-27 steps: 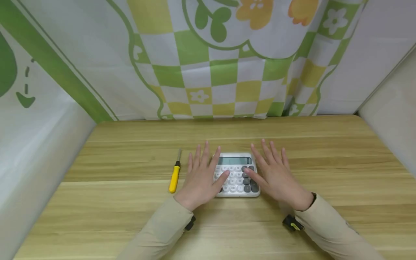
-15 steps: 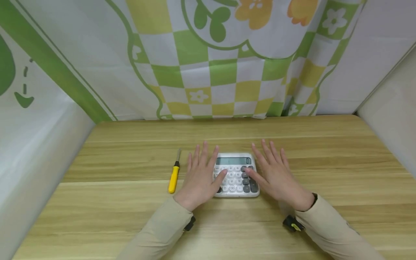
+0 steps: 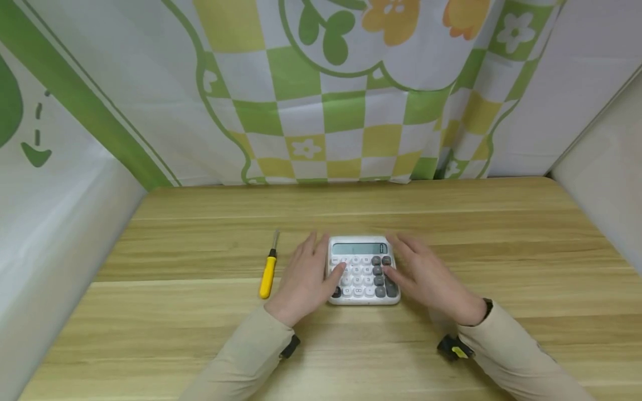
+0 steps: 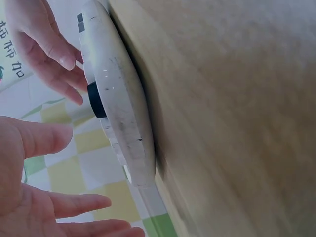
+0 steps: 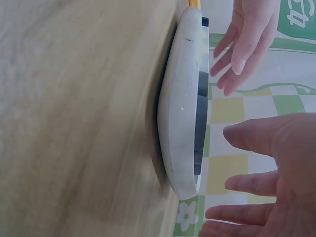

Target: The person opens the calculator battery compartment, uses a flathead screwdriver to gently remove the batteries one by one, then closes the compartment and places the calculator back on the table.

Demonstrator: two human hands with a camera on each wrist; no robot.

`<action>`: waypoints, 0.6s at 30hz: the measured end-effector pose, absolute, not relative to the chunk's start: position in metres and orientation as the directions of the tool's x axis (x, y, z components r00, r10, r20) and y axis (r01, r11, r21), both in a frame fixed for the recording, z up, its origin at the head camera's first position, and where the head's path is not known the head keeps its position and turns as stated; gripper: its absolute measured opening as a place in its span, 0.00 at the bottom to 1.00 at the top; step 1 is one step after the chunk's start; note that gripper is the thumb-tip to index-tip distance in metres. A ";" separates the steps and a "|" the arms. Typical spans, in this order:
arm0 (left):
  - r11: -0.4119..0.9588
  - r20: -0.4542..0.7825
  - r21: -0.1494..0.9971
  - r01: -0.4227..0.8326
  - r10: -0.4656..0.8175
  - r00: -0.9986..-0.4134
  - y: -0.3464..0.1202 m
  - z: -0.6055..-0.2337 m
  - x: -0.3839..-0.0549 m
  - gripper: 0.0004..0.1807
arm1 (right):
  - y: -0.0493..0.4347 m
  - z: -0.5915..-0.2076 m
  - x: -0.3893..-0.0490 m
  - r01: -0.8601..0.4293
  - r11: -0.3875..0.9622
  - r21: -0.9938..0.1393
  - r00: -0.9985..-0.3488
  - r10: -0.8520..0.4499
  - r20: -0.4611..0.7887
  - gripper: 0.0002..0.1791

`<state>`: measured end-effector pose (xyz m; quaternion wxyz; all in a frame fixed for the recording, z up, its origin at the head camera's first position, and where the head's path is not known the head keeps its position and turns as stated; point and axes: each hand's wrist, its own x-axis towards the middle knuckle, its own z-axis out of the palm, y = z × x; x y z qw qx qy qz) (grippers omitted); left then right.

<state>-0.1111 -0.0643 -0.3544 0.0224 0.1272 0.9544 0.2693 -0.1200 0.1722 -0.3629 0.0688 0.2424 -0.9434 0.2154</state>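
A white calculator (image 3: 358, 270) with white and dark grey keys lies flat on the wooden table, a 0 on its display. My left hand (image 3: 302, 284) is at its left side, thumb over the left keys in the head view. On the opposite side is my right hand (image 3: 432, 281), its thumb overlapping the dark keys. Both wrist views show the fingers extended and apart, with a gap between the thumbs and the calculator body (image 4: 121, 98). Neither hand holds anything. The right fingertips are blurred in the head view.
To the left of my left hand lies a screwdriver (image 3: 268, 275) with a yellow handle, its shaft pointing away from me. A green and yellow checked curtain (image 3: 346, 117) hangs along the table's back edge.
Both hands' fingers have drawn in and tipped downward beside the calculator. The thumbs have shifted slightly outward, so more of the keys and display shows. Calculator and screwdriver stay in place.
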 end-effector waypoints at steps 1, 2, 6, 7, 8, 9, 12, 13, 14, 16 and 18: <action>0.821 0.019 0.525 0.224 0.252 -0.968 -0.064 -0.355 -0.111 0.38 | 0.172 -0.363 -0.119 -0.486 0.786 -0.382 -0.874 -0.429 0.229 0.34; 0.820 0.015 0.529 0.218 0.248 -0.969 -0.064 -0.355 -0.112 0.37 | 0.172 -0.363 -0.119 -0.484 0.784 -0.390 -0.875 -0.429 0.223 0.34; 0.820 0.021 0.532 0.214 0.240 -0.971 -0.064 -0.356 -0.113 0.35 | 0.172 -0.364 -0.119 -0.487 0.774 -0.405 -0.873 -0.437 0.215 0.32; 0.819 0.025 0.531 0.215 0.239 -0.971 -0.064 -0.357 -0.114 0.35 | 0.172 -0.364 -0.119 -0.487 0.772 -0.408 -0.873 -0.438 0.213 0.32; 0.820 0.025 0.531 0.213 0.236 -0.971 -0.064 -0.357 -0.114 0.34 | 0.171 -0.364 -0.119 -0.489 0.770 -0.411 -0.872 -0.440 0.214 0.32; 0.820 0.025 0.532 0.213 0.236 -0.971 -0.064 -0.357 -0.114 0.34 | 0.171 -0.364 -0.118 -0.489 0.768 -0.414 -0.872 -0.441 0.213 0.31; 0.820 0.015 0.533 0.208 0.236 -0.972 -0.065 -0.359 -0.114 0.32 | 0.170 -0.364 -0.118 -0.484 0.766 -0.423 -0.875 -0.441 0.202 0.30; 0.820 0.013 0.533 0.208 0.237 -0.971 -0.065 -0.359 -0.114 0.31 | 0.170 -0.364 -0.118 -0.481 0.766 -0.427 -0.876 -0.440 0.197 0.30; 0.820 0.010 0.534 0.207 0.239 -0.971 -0.065 -0.359 -0.114 0.31 | 0.170 -0.364 -0.118 -0.477 0.767 -0.430 -0.878 -0.438 0.192 0.29; 0.819 0.010 0.534 0.211 0.244 -0.970 -0.065 -0.361 -0.115 0.29 | 0.169 -0.365 -0.118 -0.468 0.769 -0.436 -0.883 -0.434 0.181 0.28; 0.820 0.008 0.532 0.210 0.243 -0.970 -0.065 -0.361 -0.115 0.28 | 0.169 -0.365 -0.117 -0.463 0.768 -0.441 -0.884 -0.432 0.177 0.28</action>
